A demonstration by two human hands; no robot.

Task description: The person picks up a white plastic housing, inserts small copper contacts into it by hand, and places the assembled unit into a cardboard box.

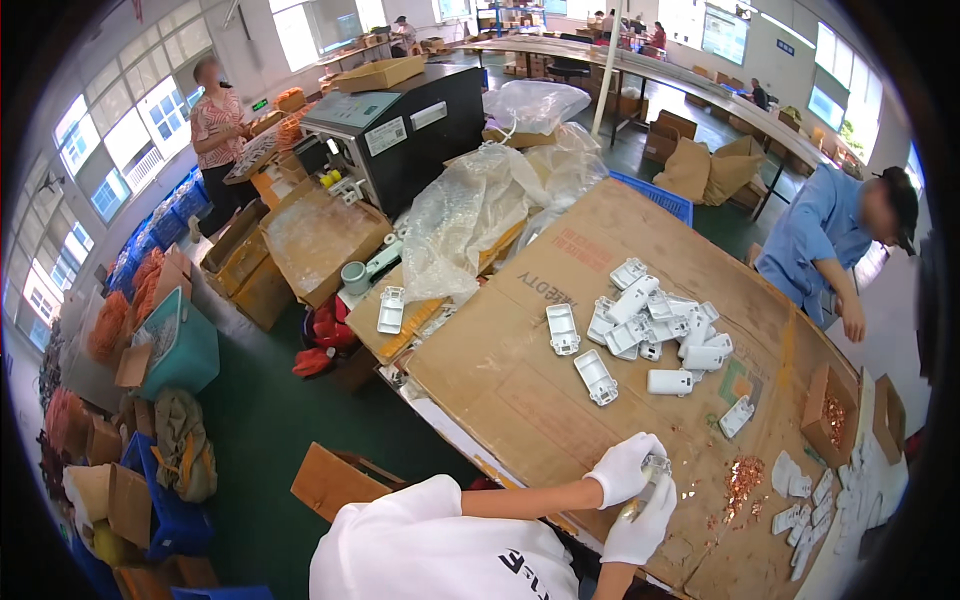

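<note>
My left hand (622,468) and my right hand (642,524), both in white gloves, are close together over the near edge of the cardboard-covered table (520,370). Between them they grip a small pale plastic casing (656,465), mostly covered by the fingers. To the right of the hands lies a loose heap of small copper-coloured metal pieces (743,478). Beyond the hands is a pile of white plastic casings (650,318), some showing their hollow side. One casing (737,417) lies apart, nearer the copper pieces. More white plastic parts (803,522) lie at the right.
An open cardboard box (830,415) with copper pieces stands at the table's right edge. Plastic wrap (465,215) and a dark machine (400,135) are at the far left. A person in blue (815,235) stands across the table; another person (218,140) stands far left.
</note>
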